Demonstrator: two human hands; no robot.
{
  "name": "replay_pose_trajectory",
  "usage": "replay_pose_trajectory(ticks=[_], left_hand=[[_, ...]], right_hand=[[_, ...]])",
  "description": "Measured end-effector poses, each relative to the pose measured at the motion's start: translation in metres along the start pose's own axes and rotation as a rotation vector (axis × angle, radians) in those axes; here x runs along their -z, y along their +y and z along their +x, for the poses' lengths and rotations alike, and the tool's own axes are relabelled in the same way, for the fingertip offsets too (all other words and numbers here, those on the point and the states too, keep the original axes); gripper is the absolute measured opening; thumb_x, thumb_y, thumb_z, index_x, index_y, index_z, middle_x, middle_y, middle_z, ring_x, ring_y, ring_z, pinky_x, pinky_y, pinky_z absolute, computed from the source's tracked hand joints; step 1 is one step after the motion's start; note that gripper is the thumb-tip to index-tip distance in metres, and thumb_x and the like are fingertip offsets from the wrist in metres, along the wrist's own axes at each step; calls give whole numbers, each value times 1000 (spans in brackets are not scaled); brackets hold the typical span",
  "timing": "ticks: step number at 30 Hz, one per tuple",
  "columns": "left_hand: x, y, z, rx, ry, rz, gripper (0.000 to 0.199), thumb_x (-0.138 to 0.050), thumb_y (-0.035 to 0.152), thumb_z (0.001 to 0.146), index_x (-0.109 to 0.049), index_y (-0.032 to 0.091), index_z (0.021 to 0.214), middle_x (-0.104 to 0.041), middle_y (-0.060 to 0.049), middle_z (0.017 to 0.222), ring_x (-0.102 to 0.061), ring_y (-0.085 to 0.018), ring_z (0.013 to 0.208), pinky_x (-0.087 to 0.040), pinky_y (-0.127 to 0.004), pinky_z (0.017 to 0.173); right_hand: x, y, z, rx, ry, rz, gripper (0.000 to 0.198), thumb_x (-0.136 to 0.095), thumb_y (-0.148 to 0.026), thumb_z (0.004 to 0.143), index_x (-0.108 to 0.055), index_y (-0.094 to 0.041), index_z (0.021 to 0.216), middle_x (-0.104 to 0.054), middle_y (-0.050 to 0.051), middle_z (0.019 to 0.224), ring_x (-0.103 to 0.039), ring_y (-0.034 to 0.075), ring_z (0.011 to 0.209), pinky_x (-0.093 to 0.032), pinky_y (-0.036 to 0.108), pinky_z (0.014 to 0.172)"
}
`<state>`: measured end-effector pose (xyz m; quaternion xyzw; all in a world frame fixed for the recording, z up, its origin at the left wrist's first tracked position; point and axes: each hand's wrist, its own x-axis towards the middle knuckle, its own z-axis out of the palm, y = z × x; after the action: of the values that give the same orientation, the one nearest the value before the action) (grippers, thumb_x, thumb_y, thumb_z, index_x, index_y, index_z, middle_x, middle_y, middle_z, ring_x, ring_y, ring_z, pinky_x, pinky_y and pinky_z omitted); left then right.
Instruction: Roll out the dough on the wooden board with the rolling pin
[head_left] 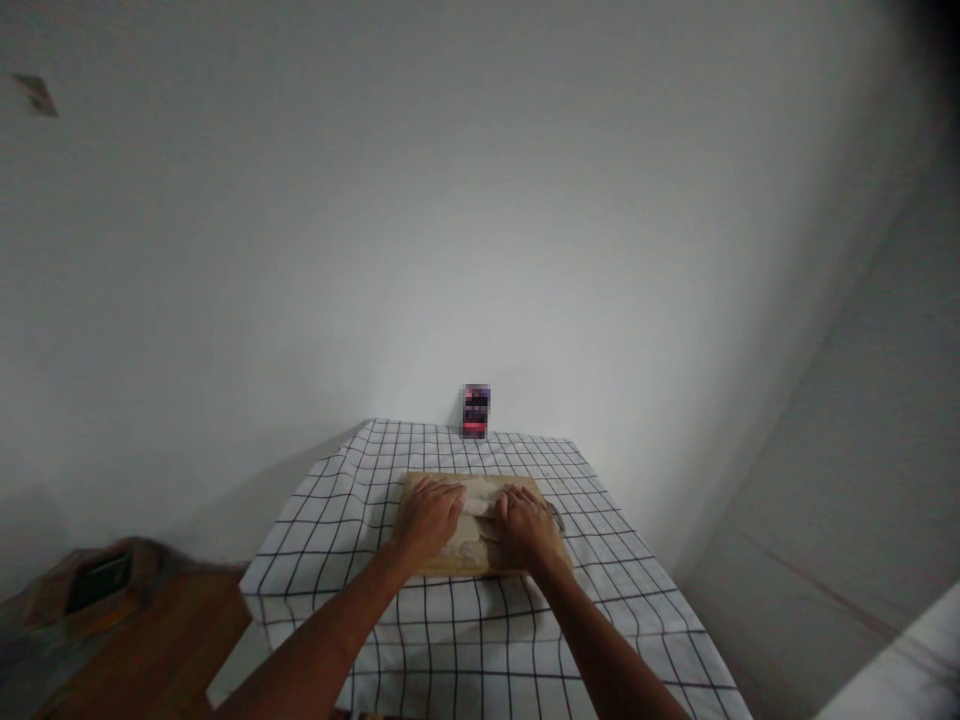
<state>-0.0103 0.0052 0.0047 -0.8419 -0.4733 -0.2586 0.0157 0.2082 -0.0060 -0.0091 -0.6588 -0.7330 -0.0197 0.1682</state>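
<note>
A wooden board lies on the table, floury and smudged across its surface. On it is a pale, whitish roll of dough, visible between my two hands. My left hand curls its fingers over the left part of the dough. Over the right part, my right hand presses with bent fingers. Both palms and the ends of the roll are hidden. A small grey, rounded edge of something shows just right of my right hand; its kind is unclear.
A black-and-white checked cloth covers the table. At the back, a small dark, blurred-out box-like thing stands against the white wall. Low on the left are a brown wooden surface and a brownish object with a dark panel.
</note>
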Motion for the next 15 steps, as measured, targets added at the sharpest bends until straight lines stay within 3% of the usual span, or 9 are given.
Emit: replay_pose_trajectory(ticks=[5, 15], left_hand=[[-9, -6, 6, -25, 56, 25, 39, -46, 27, 118, -83, 23, 131, -85, -8, 137, -76, -26, 132, -49, -51, 129], [-12, -11, 20, 15, -37, 71, 47, -37, 31, 120, -80, 22, 139, -81, -9, 147, -71, -27, 144, -46, -51, 133]], right_hand=[[13, -10, 3, -55, -48, -92, 45, -36, -26, 120, -80, -25, 127, -75, 13, 153, -62, 30, 152, -44, 49, 125], [26, -21, 17, -156, -105, -60, 49, -32, -25, 119, -80, -22, 129, -75, 16, 153, -63, 31, 150, -34, 62, 133]])
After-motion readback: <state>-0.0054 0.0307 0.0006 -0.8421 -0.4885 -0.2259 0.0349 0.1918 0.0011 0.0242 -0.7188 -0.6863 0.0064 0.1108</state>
